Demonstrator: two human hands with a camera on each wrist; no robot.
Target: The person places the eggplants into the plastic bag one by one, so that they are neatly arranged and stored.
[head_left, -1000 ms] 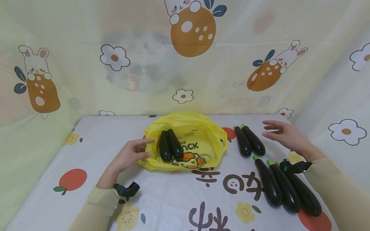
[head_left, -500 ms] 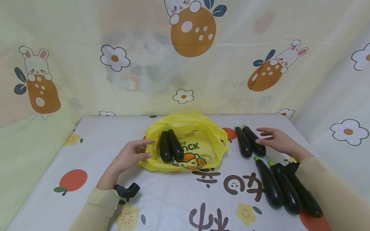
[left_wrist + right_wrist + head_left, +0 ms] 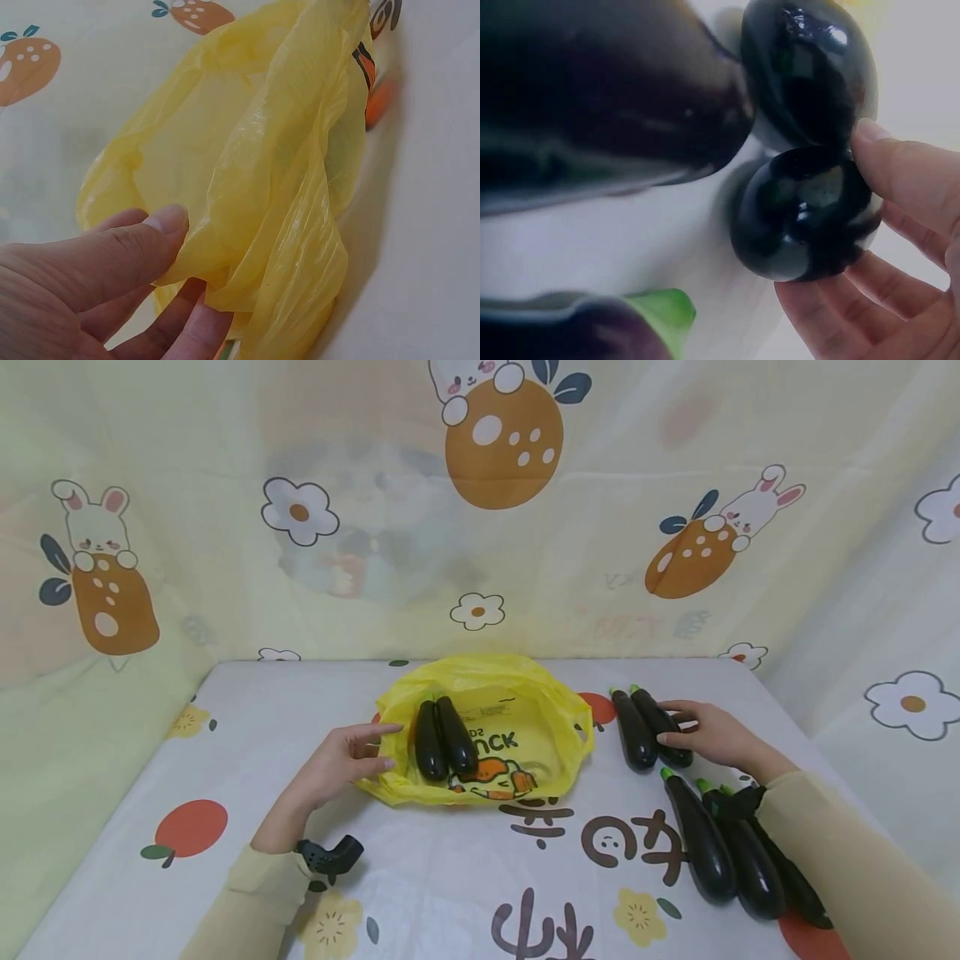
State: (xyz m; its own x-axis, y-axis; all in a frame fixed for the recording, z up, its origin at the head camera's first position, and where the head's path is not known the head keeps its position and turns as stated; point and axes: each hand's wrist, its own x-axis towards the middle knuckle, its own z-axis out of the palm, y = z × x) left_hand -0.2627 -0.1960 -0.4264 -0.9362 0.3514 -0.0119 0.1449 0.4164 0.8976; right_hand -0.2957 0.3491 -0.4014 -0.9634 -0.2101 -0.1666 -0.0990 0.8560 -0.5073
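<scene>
A yellow plastic bag (image 3: 547,718) lies spread with its mouth facing me, two eggplants (image 3: 444,739) side by side inside. At its left rim, my left hand (image 3: 345,760) holds the thin plastic between thumb and fingers; the left wrist view shows the folded edge of the bag (image 3: 255,210) there. My right hand (image 3: 712,739) grips the right-hand eggplant (image 3: 662,727) of a pair, thumb on one side and fingers on the other. In the right wrist view this eggplant (image 3: 802,217) shows its rounded end. Touching it is the other eggplant (image 3: 633,731) of that pair.
Several more eggplants (image 3: 701,839) lie at the right front, partly under my right forearm. The white printed tablecloth (image 3: 420,877) covers the table. A patterned curtain (image 3: 375,568) rises behind the back edge and along both sides.
My right hand has come left and down from beside the pair and now grips the right-hand eggplant. My left hand and the bag have stayed in place.
</scene>
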